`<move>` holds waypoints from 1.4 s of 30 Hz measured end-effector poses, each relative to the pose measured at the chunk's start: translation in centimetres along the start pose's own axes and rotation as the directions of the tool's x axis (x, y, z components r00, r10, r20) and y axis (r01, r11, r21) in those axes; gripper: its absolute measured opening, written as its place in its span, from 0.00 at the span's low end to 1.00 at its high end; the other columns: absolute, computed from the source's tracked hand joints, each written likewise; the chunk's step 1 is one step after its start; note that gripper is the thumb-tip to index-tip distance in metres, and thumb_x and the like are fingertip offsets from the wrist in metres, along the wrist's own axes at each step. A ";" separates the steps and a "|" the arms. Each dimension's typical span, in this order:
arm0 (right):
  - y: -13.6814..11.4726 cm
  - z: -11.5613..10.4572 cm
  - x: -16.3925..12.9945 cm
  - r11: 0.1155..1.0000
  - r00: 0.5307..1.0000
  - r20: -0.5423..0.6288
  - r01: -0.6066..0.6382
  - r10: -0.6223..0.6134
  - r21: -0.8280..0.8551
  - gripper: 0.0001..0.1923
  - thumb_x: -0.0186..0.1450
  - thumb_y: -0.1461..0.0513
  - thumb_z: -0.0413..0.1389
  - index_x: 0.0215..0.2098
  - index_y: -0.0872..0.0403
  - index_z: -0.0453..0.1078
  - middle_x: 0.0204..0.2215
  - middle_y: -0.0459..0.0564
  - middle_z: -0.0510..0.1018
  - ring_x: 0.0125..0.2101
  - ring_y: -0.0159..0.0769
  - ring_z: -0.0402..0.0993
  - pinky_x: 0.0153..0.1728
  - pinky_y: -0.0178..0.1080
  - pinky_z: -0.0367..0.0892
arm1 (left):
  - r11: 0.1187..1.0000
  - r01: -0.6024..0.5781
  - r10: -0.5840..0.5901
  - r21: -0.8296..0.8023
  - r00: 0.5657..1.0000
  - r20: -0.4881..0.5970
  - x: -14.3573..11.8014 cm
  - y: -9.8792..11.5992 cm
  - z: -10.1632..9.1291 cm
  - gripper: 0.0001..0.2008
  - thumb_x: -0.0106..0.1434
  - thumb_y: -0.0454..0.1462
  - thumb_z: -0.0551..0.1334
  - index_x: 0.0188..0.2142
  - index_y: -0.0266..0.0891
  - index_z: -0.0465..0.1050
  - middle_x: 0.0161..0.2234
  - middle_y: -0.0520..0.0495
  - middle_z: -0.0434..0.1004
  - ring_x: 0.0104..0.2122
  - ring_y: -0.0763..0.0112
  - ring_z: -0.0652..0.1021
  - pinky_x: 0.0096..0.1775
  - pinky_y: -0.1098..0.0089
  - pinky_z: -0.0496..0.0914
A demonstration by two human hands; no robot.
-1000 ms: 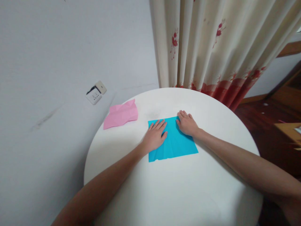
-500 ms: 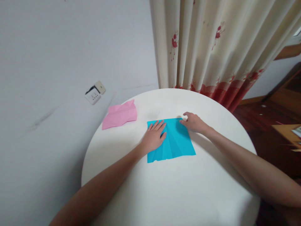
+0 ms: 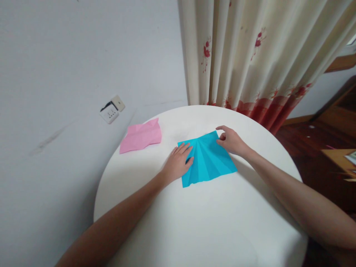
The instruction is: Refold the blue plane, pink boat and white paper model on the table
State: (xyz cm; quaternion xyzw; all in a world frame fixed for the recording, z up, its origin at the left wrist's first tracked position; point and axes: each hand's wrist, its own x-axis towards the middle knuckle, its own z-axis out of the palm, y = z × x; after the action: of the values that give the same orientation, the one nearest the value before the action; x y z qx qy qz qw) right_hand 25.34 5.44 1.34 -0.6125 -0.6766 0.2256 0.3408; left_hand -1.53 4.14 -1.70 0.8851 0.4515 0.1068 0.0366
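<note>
A creased sheet of blue paper (image 3: 207, 161) lies on the white round table (image 3: 211, 222), with fan-like folds spreading from its far edge. My left hand (image 3: 178, 161) rests flat on its left side, fingers stretched out. At the far right edge, my right hand (image 3: 231, 141) pinches the sheet near its corner between thumb and fingers, partly hidden from view; that corner looks slightly lifted. Farther left, near the table's edge, a crumpled pink sheet of paper (image 3: 141, 136) lies apart from both hands.
A pale wall with a socket (image 3: 109, 113) stands along the left of the table. Behind it hangs a cream curtain (image 3: 236, 55) with red flowers. At the far right, a wooden surface (image 3: 338, 159) shows above a dark floor (image 3: 300, 142).
The blue paper has turned slightly, its right side shifting away and to the right with my right hand. My left hand has slid a little left and stays flat on it.
</note>
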 end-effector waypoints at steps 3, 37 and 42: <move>-1.0 0.1 -0.2 0.955 1.000 -0.013 -0.014 0.018 0.296 0.28 0.59 0.64 0.58 0.58 0.57 0.64 0.22 0.42 0.74 0.24 0.33 0.69 0.26 0.35 0.64 | 1.000 -0.011 0.011 0.009 1.000 0.000 -0.1 -0.1 0.1 0.26 0.71 0.45 0.52 0.64 0.38 0.63 0.67 0.41 0.58 0.66 0.53 0.60 0.65 0.51 0.57; -6.1 3.0 -4.0 0.530 0.946 0.219 -0.317 0.240 0.786 0.12 0.65 0.54 0.54 0.37 0.55 0.72 0.41 0.55 0.77 0.41 0.42 0.76 0.42 0.44 0.72 | 0.832 0.134 -0.243 -0.539 0.961 -0.136 1.5 -1.1 -0.3 0.19 0.72 0.41 0.50 0.51 0.40 0.77 0.52 0.44 0.79 0.52 0.62 0.77 0.56 0.63 0.68; -4.6 4.9 -4.1 0.767 0.988 0.137 -0.142 0.071 0.626 0.18 0.68 0.52 0.51 0.40 0.56 0.75 0.42 0.56 0.80 0.45 0.45 0.75 0.47 0.49 0.71 | 0.799 0.138 -0.247 -0.586 0.963 -0.111 1.5 -1.4 -0.4 0.18 0.71 0.41 0.51 0.48 0.39 0.78 0.49 0.44 0.80 0.50 0.62 0.79 0.54 0.65 0.70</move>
State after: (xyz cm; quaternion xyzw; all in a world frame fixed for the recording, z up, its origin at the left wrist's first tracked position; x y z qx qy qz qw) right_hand 18.69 1.32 0.67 -0.4866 -0.5421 0.4910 0.4778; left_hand -1.88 6.17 -1.25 0.7688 0.4876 0.3134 0.2701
